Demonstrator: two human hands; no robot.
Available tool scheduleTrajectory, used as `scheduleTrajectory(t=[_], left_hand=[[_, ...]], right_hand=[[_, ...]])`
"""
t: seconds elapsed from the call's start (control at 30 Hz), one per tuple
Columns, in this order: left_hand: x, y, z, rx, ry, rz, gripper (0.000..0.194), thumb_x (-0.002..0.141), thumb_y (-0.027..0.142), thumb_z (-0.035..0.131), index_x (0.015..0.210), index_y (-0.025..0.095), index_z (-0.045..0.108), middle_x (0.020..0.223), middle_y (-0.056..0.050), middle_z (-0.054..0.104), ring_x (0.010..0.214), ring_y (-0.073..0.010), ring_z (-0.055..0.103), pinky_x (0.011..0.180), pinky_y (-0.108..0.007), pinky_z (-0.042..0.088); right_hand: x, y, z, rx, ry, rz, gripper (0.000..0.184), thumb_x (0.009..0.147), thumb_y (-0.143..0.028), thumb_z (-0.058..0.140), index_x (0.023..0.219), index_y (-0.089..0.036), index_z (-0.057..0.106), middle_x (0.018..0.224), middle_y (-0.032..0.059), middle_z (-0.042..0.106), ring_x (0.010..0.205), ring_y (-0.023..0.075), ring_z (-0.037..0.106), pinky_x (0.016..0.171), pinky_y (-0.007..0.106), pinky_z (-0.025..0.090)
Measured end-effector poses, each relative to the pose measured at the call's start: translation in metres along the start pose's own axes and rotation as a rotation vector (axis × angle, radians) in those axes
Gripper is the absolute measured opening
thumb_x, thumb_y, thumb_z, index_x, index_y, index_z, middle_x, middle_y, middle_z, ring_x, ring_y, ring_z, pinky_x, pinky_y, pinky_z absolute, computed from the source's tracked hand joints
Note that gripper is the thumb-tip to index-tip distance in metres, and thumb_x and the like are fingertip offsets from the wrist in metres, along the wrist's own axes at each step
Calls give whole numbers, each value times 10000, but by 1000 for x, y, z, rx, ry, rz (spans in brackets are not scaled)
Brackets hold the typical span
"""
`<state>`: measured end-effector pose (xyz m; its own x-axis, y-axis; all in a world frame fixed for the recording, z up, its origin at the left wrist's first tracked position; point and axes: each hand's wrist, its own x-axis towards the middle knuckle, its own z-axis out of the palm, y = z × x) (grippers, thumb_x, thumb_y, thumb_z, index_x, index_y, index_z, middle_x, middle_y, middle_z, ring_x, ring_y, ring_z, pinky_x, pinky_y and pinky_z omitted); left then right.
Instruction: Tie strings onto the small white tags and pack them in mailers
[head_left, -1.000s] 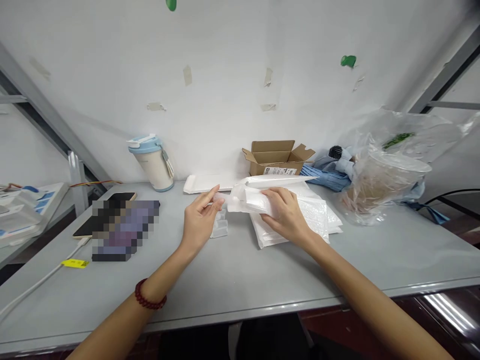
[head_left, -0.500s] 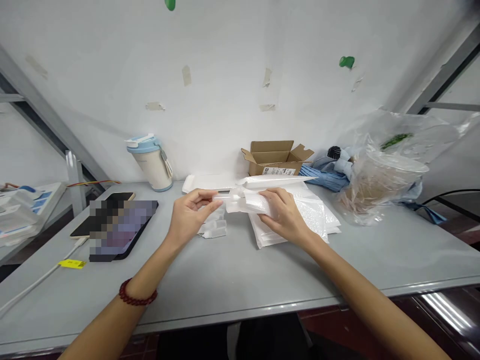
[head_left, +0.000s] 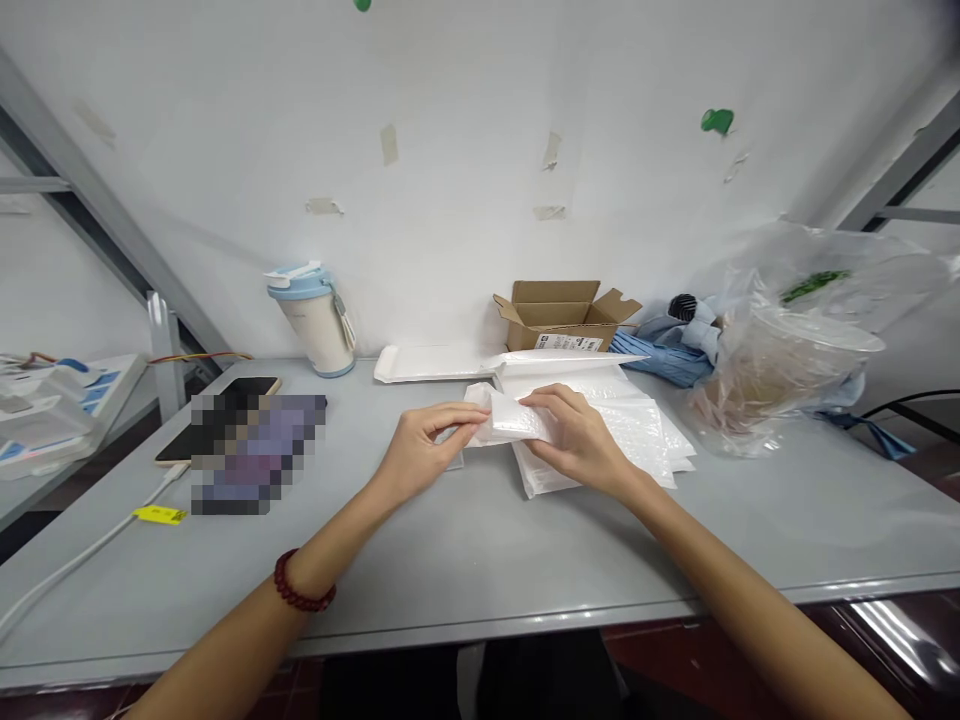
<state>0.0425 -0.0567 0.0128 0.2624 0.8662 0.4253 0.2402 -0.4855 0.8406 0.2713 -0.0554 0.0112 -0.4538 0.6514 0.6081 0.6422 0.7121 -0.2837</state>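
Observation:
In the head view, a small white bubble mailer point(head_left: 514, 420) is held above the desk, its opening towards the left. My right hand point(head_left: 581, 440) is closed round its body, thumb below and fingers on top. My left hand point(head_left: 424, 450) pinches at the mailer's open end, with the fingertips touching its edge. Whether a small clear bottle is still between those fingertips is hidden. Part of a clear plastic piece point(head_left: 456, 462) shows on the desk behind my left hand. Under my right hand lies a stack of white bubble mailers point(head_left: 634, 440).
Another white mailer point(head_left: 431, 362) lies along the wall by an open cardboard box point(head_left: 559, 310). To the left stand a tumbler point(head_left: 319, 325) and two phones point(head_left: 262, 455), with a white cable point(head_left: 75, 560). A plastic-wrapped tub point(head_left: 795, 370) and blue cloth point(head_left: 664, 355) are at the right.
My left hand has moved right, up to the mailer's mouth. The clear bottle it held there no longer shows. The clear bottles on the desk are now mostly covered by that hand.

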Motion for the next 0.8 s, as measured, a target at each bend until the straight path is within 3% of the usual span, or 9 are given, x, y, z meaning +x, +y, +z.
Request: scheduleTrajectory(t=[0.13, 0.2, 0.4, 0.47, 0.53, 0.7, 0.8], left_hand=[[6, -13, -4, 80, 165, -128, 312, 770, 316, 631, 1054, 189, 662, 1149, -94, 656, 1037, -233, 612, 888, -393, 502], [8, -16, -5, 21, 149, -226, 359, 762, 342, 640, 1077, 171, 645, 1135, -109, 661, 1042, -237, 615, 911, -400, 489], [9, 5, -15, -405, -227, -357, 392, 829, 439, 584, 1127, 193, 650, 1105, -89, 683, 1022, -236, 625, 946, -388, 454], [9, 12, -21, -473, -379, -361, 418, 811, 422, 622, 1157, 187, 639, 1119, -98, 675, 1030, -234, 615, 937, -367, 447], [9, 15, -25, -492, -457, -386, 453, 776, 392, 675, 1170, 173, 631, 1086, -104, 684, 1002, -234, 618, 894, -348, 455], [8, 8, -14, -485, -313, -471, 384, 715, 377, 726, 1019, 147, 683, 964, -79, 704, 863, -195, 625, 766, -285, 468], [5, 8, 0, -384, -212, -491, 300, 669, 333, 747, 902, 154, 684, 826, -25, 689, 724, -158, 602, 645, -246, 447]], right_hand=[[1, -1, -1, 41, 3, 31, 294, 804, -283, 587, 1089, -228, 543, 1051, 85, 589, 992, 234, 568, 838, 397, 467], [2, -2, -2, 103, 20, 43, 279, 804, -295, 593, 1072, -228, 555, 1032, 79, 594, 972, 226, 575, 825, 385, 477], [5, -9, -10, 267, 48, 69, 276, 794, -282, 616, 1062, -231, 577, 1016, 60, 603, 937, 205, 586, 814, 358, 481], [5, -10, -12, 281, 55, 50, 289, 783, -271, 626, 1065, -231, 576, 1020, 58, 593, 946, 204, 579, 823, 361, 476], [4, -8, -12, 278, 42, 30, 310, 774, -270, 630, 1075, -230, 571, 1040, 63, 573, 973, 211, 566, 837, 370, 470], [1, -8, -9, 171, -31, 7, 594, 737, -326, 665, 1272, -212, 434, 1261, 125, 468, 1187, 277, 448, 972, 439, 391], [0, -15, -5, 40, -94, -23, 652, 738, -328, 654, 1314, -199, 378, 1269, 137, 483, 1170, 290, 449, 956, 455, 369]])
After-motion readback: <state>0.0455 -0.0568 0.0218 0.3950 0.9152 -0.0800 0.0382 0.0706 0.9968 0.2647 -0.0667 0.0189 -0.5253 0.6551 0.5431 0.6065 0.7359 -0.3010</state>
